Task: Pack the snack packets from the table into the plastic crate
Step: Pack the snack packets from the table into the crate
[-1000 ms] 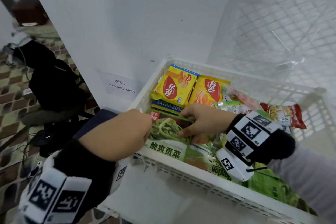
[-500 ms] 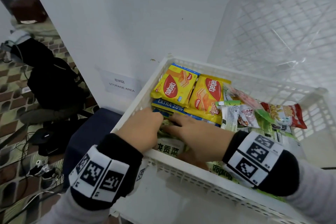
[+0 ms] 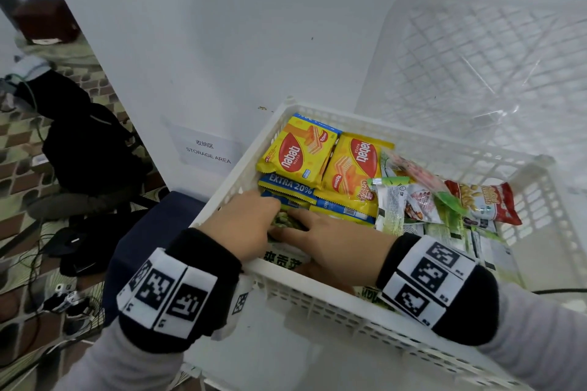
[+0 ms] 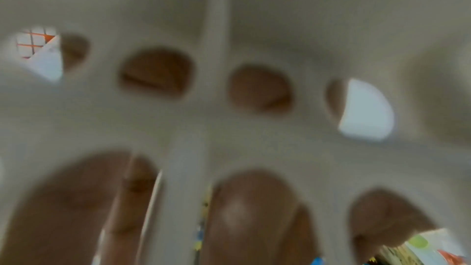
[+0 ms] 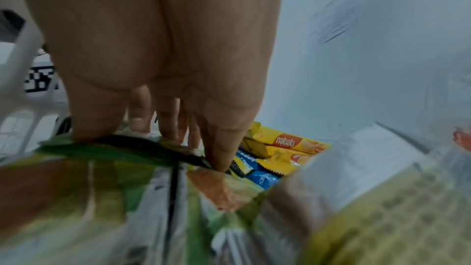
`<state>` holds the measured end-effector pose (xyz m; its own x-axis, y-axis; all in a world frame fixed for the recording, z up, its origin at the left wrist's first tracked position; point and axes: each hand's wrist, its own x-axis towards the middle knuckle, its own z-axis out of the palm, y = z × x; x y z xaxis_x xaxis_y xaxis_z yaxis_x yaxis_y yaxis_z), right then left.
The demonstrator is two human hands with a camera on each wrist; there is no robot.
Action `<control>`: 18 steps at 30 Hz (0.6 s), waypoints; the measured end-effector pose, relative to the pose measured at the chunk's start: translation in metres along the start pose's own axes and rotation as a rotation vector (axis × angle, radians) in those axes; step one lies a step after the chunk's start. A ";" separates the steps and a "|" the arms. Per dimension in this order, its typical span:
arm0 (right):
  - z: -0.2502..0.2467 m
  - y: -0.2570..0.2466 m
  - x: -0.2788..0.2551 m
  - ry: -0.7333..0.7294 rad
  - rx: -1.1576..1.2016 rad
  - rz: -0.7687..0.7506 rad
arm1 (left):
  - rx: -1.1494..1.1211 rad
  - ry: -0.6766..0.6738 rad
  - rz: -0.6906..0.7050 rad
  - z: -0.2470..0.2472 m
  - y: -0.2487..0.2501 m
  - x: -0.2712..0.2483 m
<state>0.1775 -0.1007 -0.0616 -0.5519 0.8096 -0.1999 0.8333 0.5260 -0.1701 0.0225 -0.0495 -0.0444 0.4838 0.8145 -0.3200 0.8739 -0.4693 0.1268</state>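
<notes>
The green packet [image 3: 287, 259] lies in the crate [image 3: 320, 290] at its near-left corner, in front of the nabati packets [image 3: 297, 154]; it looks light, soft and crinkly with slick film, best held by its flat edges rather than squeezed. The right hand [image 3: 330, 240] lies on it with fingers nearly straight, thumb on its top edge, while the left hand [image 3: 244, 227] reaches in beside it, its fingers hidden so I cannot tell their grip. A second ago the packet was propped up between both hands; now it is pressed down flat and both hands sit deeper in the crate
</notes>
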 end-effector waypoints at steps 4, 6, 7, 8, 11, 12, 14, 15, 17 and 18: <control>-0.007 0.003 -0.002 -0.038 0.067 0.016 | -0.038 0.096 0.050 -0.003 0.003 -0.012; -0.013 0.003 -0.005 -0.002 0.152 0.012 | -0.058 0.141 0.102 -0.007 0.006 -0.023; -0.018 0.004 -0.007 0.039 0.194 0.008 | -0.076 0.162 0.136 -0.011 0.009 -0.029; -0.023 0.005 -0.011 0.087 0.227 0.003 | -0.098 0.177 0.171 -0.017 0.012 -0.036; -0.039 0.017 -0.028 0.212 0.298 0.066 | -0.152 0.197 0.277 -0.045 0.025 -0.049; -0.044 0.025 -0.037 0.248 0.326 0.122 | -0.159 0.208 0.314 -0.054 0.029 -0.050; -0.052 0.045 -0.053 0.339 0.423 0.238 | -0.158 0.247 0.398 -0.070 0.037 -0.047; -0.056 0.055 -0.061 0.398 0.503 0.297 | -0.167 0.270 0.443 -0.077 0.042 -0.042; -0.059 0.076 -0.075 0.535 0.675 0.415 | -0.237 0.295 0.522 -0.085 0.055 -0.029; -0.060 0.086 -0.082 0.605 0.723 0.478 | -0.275 0.295 0.545 -0.087 0.062 -0.020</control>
<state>0.2960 -0.1061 -0.0021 0.1023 0.9913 0.0824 0.6326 -0.0009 -0.7745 0.0715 -0.0650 0.0510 0.8170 0.5635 0.1223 0.4629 -0.7673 0.4437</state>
